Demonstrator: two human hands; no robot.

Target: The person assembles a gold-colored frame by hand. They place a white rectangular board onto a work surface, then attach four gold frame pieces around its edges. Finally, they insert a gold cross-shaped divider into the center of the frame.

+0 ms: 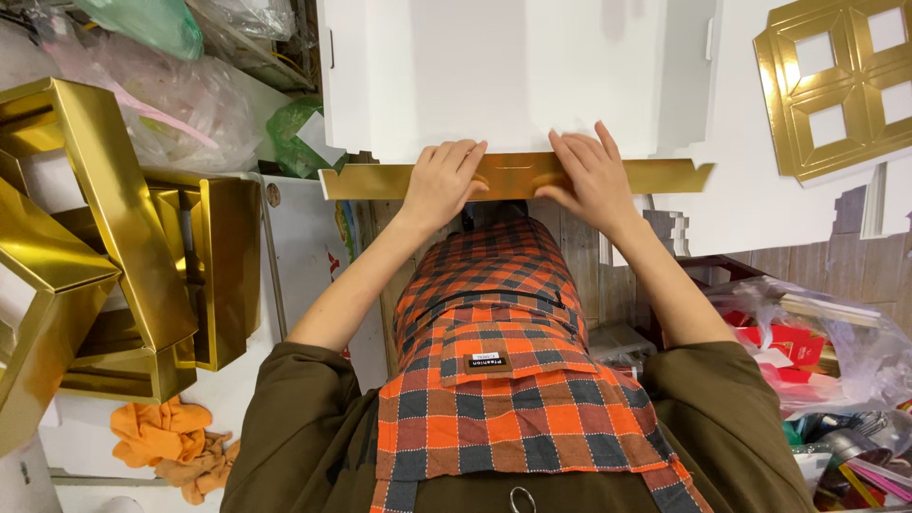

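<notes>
A large white cardboard sheet (503,71) lies flat on the table in front of me, with a gold flap (375,180) folded along its near edge. My left hand (443,180) presses down on the gold flap left of centre, fingers curled over the fold. My right hand (589,176) rests on the same flap just to the right, fingers spread toward the white sheet. Both hands hold the flap against the sheet. I wear an orange and grey checked apron (503,380).
A stack of folded gold box frames (123,256) stands at the left. A gold die-cut insert with square holes (841,85) lies at the upper right. Plastic bags (161,85) sit at the upper left, an orange cloth (171,442) below, and a bag of red items (807,351) at right.
</notes>
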